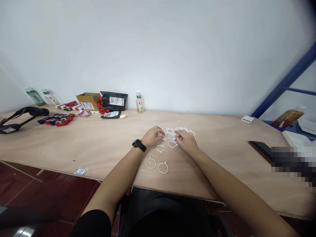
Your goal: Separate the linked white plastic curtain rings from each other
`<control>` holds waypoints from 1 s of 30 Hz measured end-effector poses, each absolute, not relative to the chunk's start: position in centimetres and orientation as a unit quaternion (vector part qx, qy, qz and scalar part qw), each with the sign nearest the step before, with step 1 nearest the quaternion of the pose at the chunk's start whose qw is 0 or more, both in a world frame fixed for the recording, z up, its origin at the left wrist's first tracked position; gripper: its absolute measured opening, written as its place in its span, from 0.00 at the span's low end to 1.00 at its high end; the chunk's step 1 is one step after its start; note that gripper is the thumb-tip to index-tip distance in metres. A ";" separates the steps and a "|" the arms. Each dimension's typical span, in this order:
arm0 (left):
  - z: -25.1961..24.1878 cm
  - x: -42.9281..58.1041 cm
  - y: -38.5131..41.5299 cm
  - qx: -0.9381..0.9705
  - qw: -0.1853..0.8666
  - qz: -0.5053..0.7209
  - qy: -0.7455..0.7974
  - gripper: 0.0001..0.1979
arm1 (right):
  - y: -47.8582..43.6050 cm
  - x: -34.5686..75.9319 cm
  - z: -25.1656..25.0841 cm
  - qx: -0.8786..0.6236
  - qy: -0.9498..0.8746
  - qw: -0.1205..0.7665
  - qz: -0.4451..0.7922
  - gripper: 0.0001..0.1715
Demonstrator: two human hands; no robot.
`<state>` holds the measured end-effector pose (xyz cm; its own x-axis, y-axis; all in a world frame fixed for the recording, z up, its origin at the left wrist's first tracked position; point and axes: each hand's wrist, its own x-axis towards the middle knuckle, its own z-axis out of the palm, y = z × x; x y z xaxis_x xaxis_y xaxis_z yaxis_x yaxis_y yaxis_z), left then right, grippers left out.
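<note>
A pile of white rings (172, 144) with small tabs lies on the wooden table. At its left edge, my left hand (155, 135) has its fingers pinched on a white ring (165, 136). My right hand (185, 140) reaches over the pile from the right, fingertips bent down among the rings; what they hold, if anything, cannot be made out. Three separate rings lie nearer to me: one (160, 148) just below my left hand, another (151, 163) lower left, and a third (163, 168) beside it.
On the wooden table (111, 141), a bottle (139, 103), black packages (114, 100), a yellow box (89, 101) and red and blue items (56, 119) stand or lie at back left. A white power strip (247, 119) and a dark device (261, 150) lie right.
</note>
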<state>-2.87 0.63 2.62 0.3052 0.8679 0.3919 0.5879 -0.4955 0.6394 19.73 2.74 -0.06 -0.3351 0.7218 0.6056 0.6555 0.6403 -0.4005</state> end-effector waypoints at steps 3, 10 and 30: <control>2.9 -4.6 0.6 0.812 0.338 0.182 0.439 0.13 | 3.0 20.6 0.0 -0.436 -0.825 0.360 -0.012 0.22; 1.9 -3.7 0.7 0.842 0.325 0.108 0.417 0.07 | 0.5 19.2 0.6 -0.254 -0.900 0.344 0.085 0.24; 2.0 -2.3 1.0 0.772 0.363 0.359 0.379 0.16 | 1.6 18.9 0.5 -0.344 -0.829 0.424 0.116 0.20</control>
<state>-2.32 1.02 1.96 0.4560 0.8449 0.2796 0.3247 -0.4505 0.8316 18.86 1.63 0.47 -0.4023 0.6698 0.6240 0.4729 0.7357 -0.4848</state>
